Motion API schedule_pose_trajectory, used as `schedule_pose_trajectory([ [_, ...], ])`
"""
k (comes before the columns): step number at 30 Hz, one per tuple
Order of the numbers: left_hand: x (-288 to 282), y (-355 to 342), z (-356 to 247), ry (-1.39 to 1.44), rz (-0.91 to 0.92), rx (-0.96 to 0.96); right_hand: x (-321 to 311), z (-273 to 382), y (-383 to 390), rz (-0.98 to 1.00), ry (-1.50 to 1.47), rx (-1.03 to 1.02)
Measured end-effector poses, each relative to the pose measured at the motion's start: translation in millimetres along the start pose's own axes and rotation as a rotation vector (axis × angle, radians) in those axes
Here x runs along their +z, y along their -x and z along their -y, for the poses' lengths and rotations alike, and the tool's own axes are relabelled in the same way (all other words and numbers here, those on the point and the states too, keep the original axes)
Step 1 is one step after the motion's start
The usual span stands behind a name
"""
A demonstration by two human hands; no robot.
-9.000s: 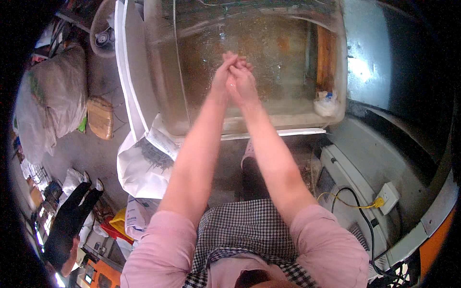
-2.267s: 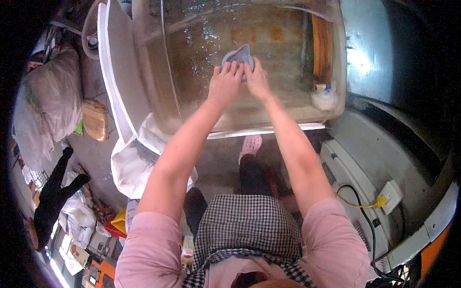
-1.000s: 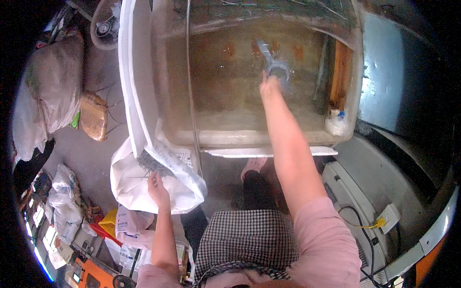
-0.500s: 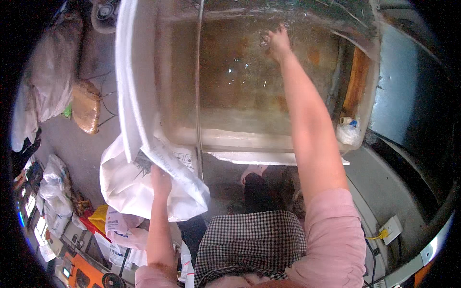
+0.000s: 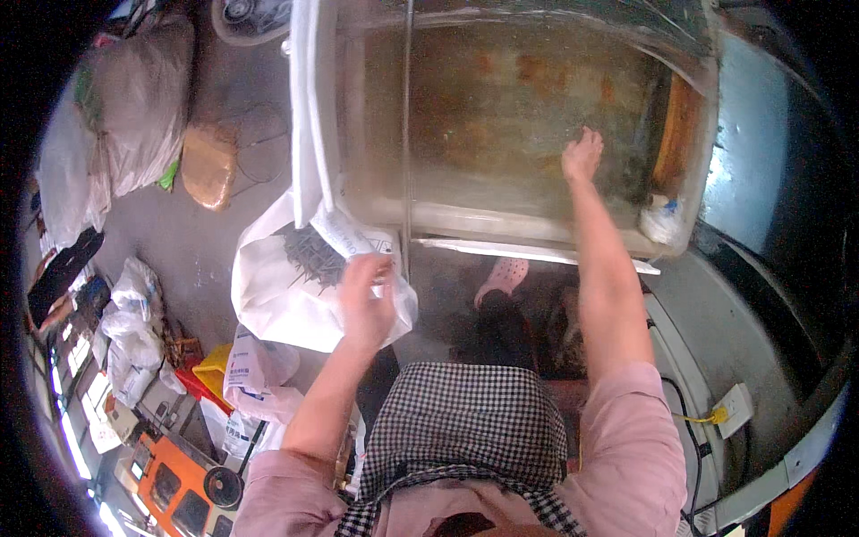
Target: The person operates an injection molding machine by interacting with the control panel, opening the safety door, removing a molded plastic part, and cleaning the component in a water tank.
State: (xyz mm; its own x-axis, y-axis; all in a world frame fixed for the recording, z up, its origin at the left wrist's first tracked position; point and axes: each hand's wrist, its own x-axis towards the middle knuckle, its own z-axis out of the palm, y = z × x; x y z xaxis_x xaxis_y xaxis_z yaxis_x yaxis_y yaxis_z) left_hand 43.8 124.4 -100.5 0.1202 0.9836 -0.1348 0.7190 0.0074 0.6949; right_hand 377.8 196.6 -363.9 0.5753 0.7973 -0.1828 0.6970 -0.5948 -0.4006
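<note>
A large pale, shallow-sided tub with a brown-stained bottom lies in front of me. My right hand reaches over its right half, fingers loosely stretched, and I see nothing in them. My left hand is smeared by motion at the right side of a white sack; its fingers cannot be made out. In the sack's mouth lie dark, thin, spiky pieces. The sack sits at the tub's near left corner, below a white strip along the tub's left side.
A crumpled clear plastic bundle sits in the tub's near right corner. Full plastic bags and a brown wrapped packet lie on the left floor. An orange machine stands lower left. A yellow plug and cables are at right.
My right hand has drawn nearer and to the right; the clear bits by its fingers and the glints on the tub bottom no longer show. My left hand has come off the sack's rim.
</note>
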Motion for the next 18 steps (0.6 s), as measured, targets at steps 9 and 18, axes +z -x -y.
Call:
schedule_pose_trajectory([
  [9,254,-154,67,0.989,0.252,-0.782,32,31,26,0.73,-2.139,1.078],
  [18,241,-154,-28,1.889,0.177,-0.55,-56,142,33,0.402,-2.793,0.892],
])
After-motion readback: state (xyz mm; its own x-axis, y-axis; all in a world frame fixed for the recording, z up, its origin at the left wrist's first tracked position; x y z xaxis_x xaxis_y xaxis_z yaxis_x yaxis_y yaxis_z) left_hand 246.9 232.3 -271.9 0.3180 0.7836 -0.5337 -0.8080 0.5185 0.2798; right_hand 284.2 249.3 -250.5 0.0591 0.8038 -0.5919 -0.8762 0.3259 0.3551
